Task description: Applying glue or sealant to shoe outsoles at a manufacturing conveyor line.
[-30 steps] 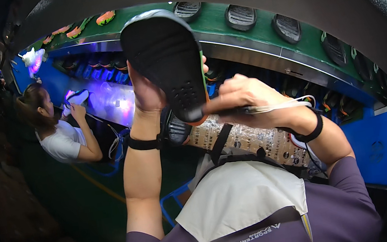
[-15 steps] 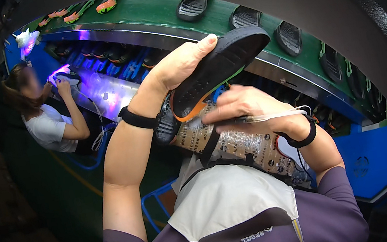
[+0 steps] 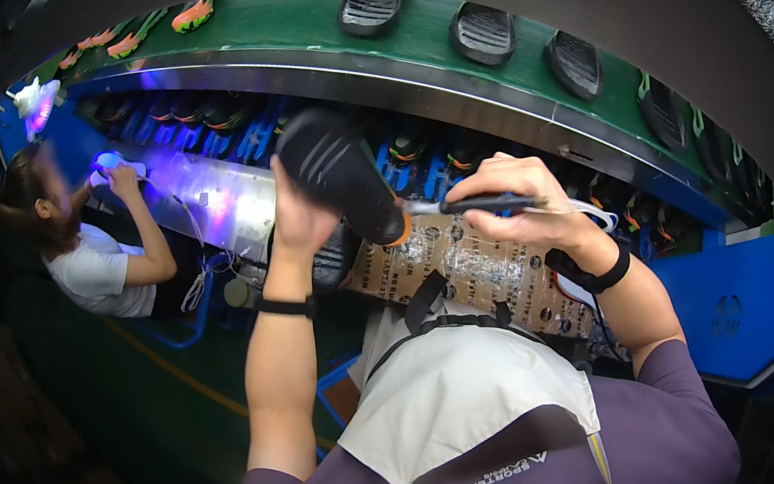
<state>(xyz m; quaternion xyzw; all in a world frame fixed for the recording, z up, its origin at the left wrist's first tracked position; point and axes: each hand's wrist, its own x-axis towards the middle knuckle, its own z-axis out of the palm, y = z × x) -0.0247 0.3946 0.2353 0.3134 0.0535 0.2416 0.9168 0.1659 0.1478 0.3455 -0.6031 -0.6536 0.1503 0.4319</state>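
My left hand (image 3: 300, 217) grips a black shoe sole (image 3: 330, 165) from its left side, thumb up along the edge. The sole stands tilted, with pale stripes on its face and an orange edge at the low end. In my right hand (image 3: 526, 194) is a black-handled brush (image 3: 482, 203), its pale tip reaching the sole's orange end; the tip is blurred. A white tube (image 3: 595, 212) trails from the brush by my right wrist. Another black ribbed sole (image 3: 334, 258) lies below my left hand, partly hidden by it.
Under my hands is a brown cardboard surface wrapped in clear film (image 3: 462, 266). Beyond it, blue racks (image 3: 260, 140) hold several shoes below a metal ledge. A green belt (image 3: 292, 24) carries several soles. At the left a co-worker (image 3: 111, 255) handles a shoe under violet light.
My left hand has lowered and turned the sole, so its striped face shows and its orange end points down. My right hand has moved slightly right and up, and the brush shows plainly now.
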